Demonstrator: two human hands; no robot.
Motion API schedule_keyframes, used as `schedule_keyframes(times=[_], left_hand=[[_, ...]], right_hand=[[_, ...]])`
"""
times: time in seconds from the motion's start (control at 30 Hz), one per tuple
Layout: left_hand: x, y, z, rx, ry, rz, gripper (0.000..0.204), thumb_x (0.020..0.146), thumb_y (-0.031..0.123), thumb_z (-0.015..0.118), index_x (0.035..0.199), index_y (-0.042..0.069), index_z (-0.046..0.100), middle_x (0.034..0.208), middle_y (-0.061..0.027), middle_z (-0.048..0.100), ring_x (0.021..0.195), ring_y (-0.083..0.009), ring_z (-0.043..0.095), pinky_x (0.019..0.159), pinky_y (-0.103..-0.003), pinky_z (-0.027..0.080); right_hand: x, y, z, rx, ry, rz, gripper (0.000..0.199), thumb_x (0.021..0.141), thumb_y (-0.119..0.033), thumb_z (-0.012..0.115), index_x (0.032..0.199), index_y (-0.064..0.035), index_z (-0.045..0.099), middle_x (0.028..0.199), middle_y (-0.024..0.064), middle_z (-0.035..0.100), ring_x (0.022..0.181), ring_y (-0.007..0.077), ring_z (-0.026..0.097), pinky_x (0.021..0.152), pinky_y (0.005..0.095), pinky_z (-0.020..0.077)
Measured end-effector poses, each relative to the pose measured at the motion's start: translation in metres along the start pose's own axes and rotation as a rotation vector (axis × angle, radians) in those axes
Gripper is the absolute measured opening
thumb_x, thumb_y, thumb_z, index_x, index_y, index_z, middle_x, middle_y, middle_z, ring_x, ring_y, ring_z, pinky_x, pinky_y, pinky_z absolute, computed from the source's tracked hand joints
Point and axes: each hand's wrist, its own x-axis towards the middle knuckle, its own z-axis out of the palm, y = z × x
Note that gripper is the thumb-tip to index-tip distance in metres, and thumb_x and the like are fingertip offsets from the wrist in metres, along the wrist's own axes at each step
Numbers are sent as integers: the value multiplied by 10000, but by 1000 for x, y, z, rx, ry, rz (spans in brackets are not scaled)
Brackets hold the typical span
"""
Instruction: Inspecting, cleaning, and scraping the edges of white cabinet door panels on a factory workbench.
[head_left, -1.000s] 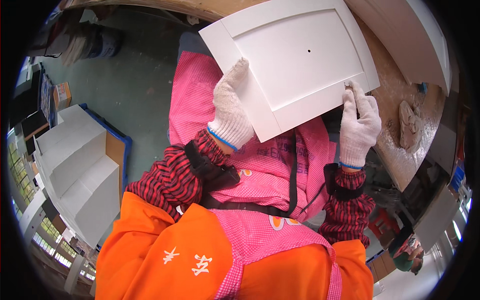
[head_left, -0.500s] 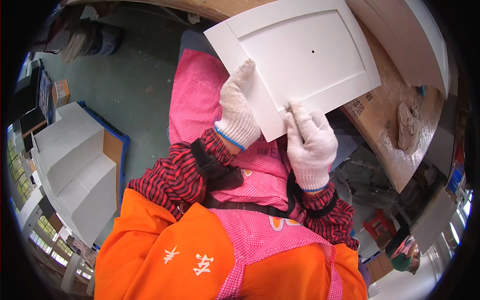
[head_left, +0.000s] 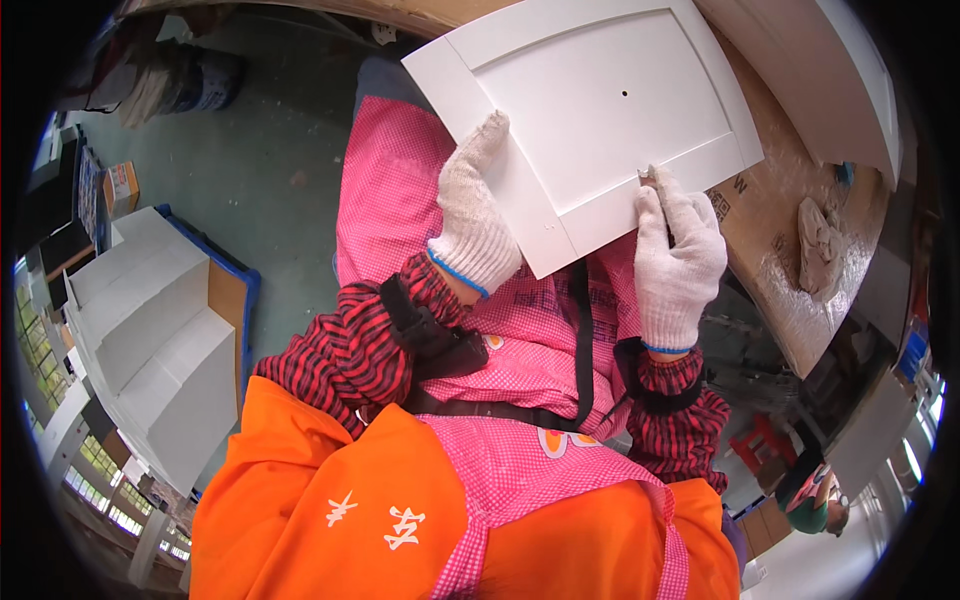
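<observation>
A white cabinet door panel (head_left: 580, 110) with a recessed middle and one small dark hole lies tilted before me, its near corner over my lap. My left hand (head_left: 474, 205), in a white knitted glove, grips the panel's left edge, thumb on top. At the panel's near edge is my gloved right hand (head_left: 682, 255), fingers pinched together over the frame strip. Between those fingertips a small greyish-brown piece shows; its kind cannot be made out. Faint marks lie on the frame near the close corner.
A wrapped brown board table (head_left: 790, 290) supports a crumpled glove (head_left: 819, 248) on the right. Another white panel (head_left: 810, 80) stands at the far right. Stacked white panels (head_left: 150, 340) rest on a blue-edged pallet at left. Another person (head_left: 810, 500) appears at lower right.
My right hand has slid right and away from me along the panel's near frame strip, off the close corner. My left hand keeps its hold; the panel has shifted slightly.
</observation>
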Motion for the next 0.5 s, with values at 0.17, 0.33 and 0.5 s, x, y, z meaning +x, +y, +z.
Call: schedule_keyframes(times=[0.17,0.33,0.5], left_hand=[[6,0,-5,-26,-51,-12,331,1025,251,693,1261,24,649,1156,-141,729,1064,-327,720,977,-496,591],[3,0,-5,71,9,38,442,1036,310,647,1379,33,607,1295,-155,707,1209,-355,675,1092,-526,528],[6,1,-5,30,-42,-7,449,1035,314,652,1381,33,606,1289,-153,707,1218,-355,671,1096,-534,525]], right_hand=[[-35,-24,14,-158,-203,-320,356,871,-106,800,1225,-131,797,912,100,707,757,276,712,667,371,570],[-10,-1,2,-137,-70,-144,355,898,-85,780,1251,-115,780,924,103,697,724,294,687,664,378,560],[-32,-16,11,-56,-228,-312,343,882,-58,769,1217,-130,791,865,90,682,718,259,688,656,360,560]])
